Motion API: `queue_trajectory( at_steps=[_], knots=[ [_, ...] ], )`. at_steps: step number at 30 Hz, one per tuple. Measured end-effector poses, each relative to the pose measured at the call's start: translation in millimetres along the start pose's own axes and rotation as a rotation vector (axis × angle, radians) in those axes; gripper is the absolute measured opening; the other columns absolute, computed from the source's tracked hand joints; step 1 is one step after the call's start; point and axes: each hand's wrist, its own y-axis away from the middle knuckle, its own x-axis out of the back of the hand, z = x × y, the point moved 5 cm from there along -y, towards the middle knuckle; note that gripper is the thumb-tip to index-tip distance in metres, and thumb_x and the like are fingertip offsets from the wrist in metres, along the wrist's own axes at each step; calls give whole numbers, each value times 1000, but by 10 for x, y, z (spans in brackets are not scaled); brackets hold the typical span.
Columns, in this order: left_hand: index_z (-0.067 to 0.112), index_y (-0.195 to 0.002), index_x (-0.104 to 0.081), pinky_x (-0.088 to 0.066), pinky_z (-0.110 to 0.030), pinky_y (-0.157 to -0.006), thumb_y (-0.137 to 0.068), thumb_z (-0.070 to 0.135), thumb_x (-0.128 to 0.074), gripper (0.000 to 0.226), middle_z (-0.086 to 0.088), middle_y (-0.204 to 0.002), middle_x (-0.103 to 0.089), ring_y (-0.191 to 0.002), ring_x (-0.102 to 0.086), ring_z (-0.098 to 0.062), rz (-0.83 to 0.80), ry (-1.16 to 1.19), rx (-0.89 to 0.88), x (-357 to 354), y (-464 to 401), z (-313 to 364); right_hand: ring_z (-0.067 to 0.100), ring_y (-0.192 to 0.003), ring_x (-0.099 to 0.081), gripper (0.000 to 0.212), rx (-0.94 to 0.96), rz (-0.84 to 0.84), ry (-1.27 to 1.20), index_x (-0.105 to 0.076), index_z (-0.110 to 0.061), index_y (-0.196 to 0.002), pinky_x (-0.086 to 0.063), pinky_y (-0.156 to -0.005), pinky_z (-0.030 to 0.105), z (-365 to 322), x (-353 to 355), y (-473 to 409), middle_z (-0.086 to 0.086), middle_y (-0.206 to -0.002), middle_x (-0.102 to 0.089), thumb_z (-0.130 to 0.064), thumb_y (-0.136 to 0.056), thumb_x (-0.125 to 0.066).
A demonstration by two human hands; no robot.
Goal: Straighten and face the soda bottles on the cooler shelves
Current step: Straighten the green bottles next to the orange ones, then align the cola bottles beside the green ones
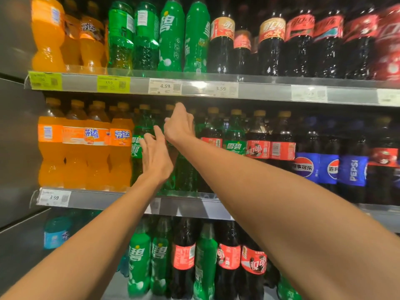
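Note:
Both my hands reach into the middle cooler shelf (134, 199) among the green soda bottles. My left hand (154, 158) lies against a green bottle (138, 148) at label height, fingers spread around its side. My right hand (178, 124) is higher, wrapped around the neck and shoulder of another green bottle (186, 174) whose top is hidden behind the hand. To the left stand orange soda bottles (97, 148). On the right are a further green bottle (234, 139), cola bottles (258, 146) and blue-labelled Pepsi bottles (355, 169).
The top shelf (259, 90) carries large orange, green and cola bottles behind price tags (165, 86). The lower shelf holds green bottles (139, 263), cola bottles (184, 256) and a light blue bottle (56, 232). The grey cooler wall (15, 137) closes the left side.

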Motion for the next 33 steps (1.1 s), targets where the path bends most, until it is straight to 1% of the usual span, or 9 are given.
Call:
queue_trajectory(
  at_steps=[3,5,10,13,18,23,26,29,33],
  knots=[
    [7,-155,-8,-33,-52,-109,-91,1,-56,80,-28,-148,-24,-137,-27,-45,58,9,-5,23,45,41,24,-95,-48,56,9,-76,3,-30,-11,-148,-43,-77,38,66,12,53,18,-131,-51,-7,-98,-55],
    [10,-152,-18,-41,-50,-94,-87,-3,-57,78,-31,-139,-31,-123,-40,-47,161,6,-52,75,44,111,30,-104,-55,64,37,-114,53,-25,-11,-152,-46,-78,41,148,57,96,20,-135,-50,-3,-96,-55],
    [20,-152,-20,-47,-42,-76,-91,15,-63,74,-23,-140,-33,-106,-56,-39,123,-41,57,49,6,142,32,-142,-37,68,179,-224,189,-33,-10,-153,-38,-110,43,286,217,234,15,-155,-39,7,-92,-58],
    [23,-153,-15,-48,-46,-75,-94,28,-59,74,-25,-141,-29,-98,-59,-41,108,-78,79,-11,47,141,29,-136,-44,55,267,-170,276,-49,-13,-142,-37,-109,40,360,507,242,12,-147,-47,6,-91,-55],
    [25,-155,8,-47,-48,-86,-93,23,-59,91,-25,-156,-9,-119,-50,-40,-83,-201,190,-1,42,216,36,-120,-55,41,171,-10,418,-53,-5,-131,-45,-97,43,575,1138,18,18,-131,-55,-1,-91,-54],
    [10,-147,-28,-48,-45,-80,-89,22,-56,65,-18,-132,-44,-109,-54,-35,125,-205,-42,257,179,737,36,-109,-58,28,129,9,423,-56,-6,-119,-47,-81,41,477,1227,-86,16,-125,-60,-21,-96,-57],
    [10,-129,-50,-49,-46,-87,-91,23,-52,40,-12,-124,-55,-113,-55,-33,49,-92,-155,176,260,1011,38,-112,-59,29,102,-1,488,-56,-8,-122,-41,-77,39,505,1231,-101,16,-126,-60,-23,-98,-52],
    [11,-114,-58,-52,-46,-84,-86,19,-55,29,-10,-114,-63,-106,-60,-33,-14,68,-75,126,296,1186,38,-113,-57,38,94,-110,441,-47,-11,-133,-41,-79,40,586,1117,-80,16,-128,-59,-29,-100,-50],
    [10,-115,-53,-53,-43,-78,-79,17,-63,37,-12,-112,-63,-101,-61,-34,-72,136,50,100,273,1111,31,-86,-55,22,-37,-148,289,-45,-13,-91,-42,-69,35,599,919,-161,10,-95,-57,-30,-94,-59]
  ],
)
